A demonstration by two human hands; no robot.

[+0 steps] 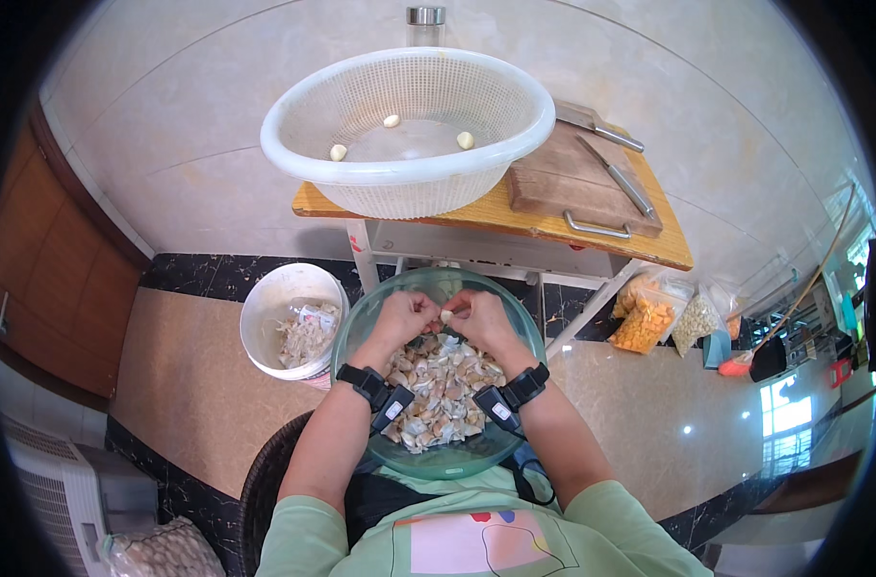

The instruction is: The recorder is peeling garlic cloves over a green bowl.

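Between the fingertips of my right hand (483, 317) is a pale garlic clove (446, 316). My left hand (407, 315) is right beside it with bunched fingertips; whether they grip the clove or a bit of skin is hidden. Both hands are over the far part of a green translucent basin (448, 467) at my lap. Many unpeeled garlic cloves (441, 393) and loose papery skins fill its bottom. Beyond, a white mesh plastic basket (409, 171) holds three peeled cloves (391, 121), lying apart from each other.
The basket stands on a wooden-topped table (481, 209). Right of it, a cutting board (575, 173) bears a cleaver (611, 133) and a knife (618, 180). A white bucket (257, 324) with garlic skins is on the floor at left. Bags of orange pieces (643, 324) lie at right.
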